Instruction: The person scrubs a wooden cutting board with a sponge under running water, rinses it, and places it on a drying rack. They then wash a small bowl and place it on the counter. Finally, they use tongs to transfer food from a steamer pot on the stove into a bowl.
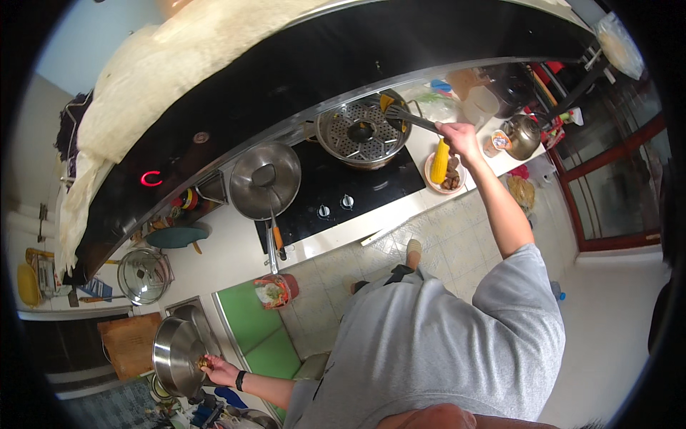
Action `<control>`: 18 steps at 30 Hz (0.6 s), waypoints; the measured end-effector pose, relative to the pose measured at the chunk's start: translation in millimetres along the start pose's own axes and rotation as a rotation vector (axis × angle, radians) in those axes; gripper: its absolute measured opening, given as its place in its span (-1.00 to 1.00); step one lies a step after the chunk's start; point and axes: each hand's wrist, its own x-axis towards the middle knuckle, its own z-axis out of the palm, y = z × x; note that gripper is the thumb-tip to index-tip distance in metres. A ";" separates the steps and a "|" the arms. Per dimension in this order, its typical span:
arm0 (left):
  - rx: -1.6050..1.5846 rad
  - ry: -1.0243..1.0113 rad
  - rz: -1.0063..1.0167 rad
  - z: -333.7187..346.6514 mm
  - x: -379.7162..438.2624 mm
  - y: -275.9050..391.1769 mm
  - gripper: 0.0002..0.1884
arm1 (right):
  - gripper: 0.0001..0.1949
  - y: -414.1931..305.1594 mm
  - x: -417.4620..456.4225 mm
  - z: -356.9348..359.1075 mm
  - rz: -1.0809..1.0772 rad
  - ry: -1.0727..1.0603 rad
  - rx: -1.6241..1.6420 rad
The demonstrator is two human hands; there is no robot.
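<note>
My right hand (461, 140) grips a dark-handled slotted kitchen utensil (415, 119), maybe tongs, reaching over the right side of a metal steamer pot (348, 147). Orange food pieces (385, 102), like pumpkin, are at the utensil's head. The perforated steamer tray (370, 111) shows inside the pot. Below this hand, a plate (429, 166) holds a yellow corn cob (440, 163) and brown pieces of food (453, 174). At lower left, my left hand (221, 370) holds a large stainless-steel lid (179, 348) by its brownish knob, beside the sink.
A wok (246, 161) with a ladle (263, 176) sits on the left of the black cooktop (380, 187). The range hood (321, 64) spans above. A glass lid (142, 273) and cutting board (128, 343) are at left; a cup (498, 142) and metal kettle (522, 137) stand at right.
</note>
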 end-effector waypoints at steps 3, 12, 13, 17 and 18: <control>0.001 0.022 -0.024 7.7 4.9 -2.3 -0.61 | -0.68 -3.3 -40.9 -39.6 0.050 0.045 0.056; -0.014 -0.083 -0.067 31.3 21.6 -17.6 -0.62 | -0.66 105.6 -114.5 -93.9 0.143 0.247 -0.146; -0.020 -0.075 -0.054 38.8 25.7 -24.8 -0.62 | -0.65 134.0 -111.9 -95.5 0.008 0.256 -0.232; -0.028 -0.080 -0.065 44.8 25.5 -19.8 -0.63 | -0.69 147.8 -125.0 -71.1 -0.203 0.110 -0.649; -0.024 -0.071 -0.065 47.4 24.5 -21.1 -0.63 | -0.70 145.3 -128.8 -70.6 -0.247 0.040 -0.804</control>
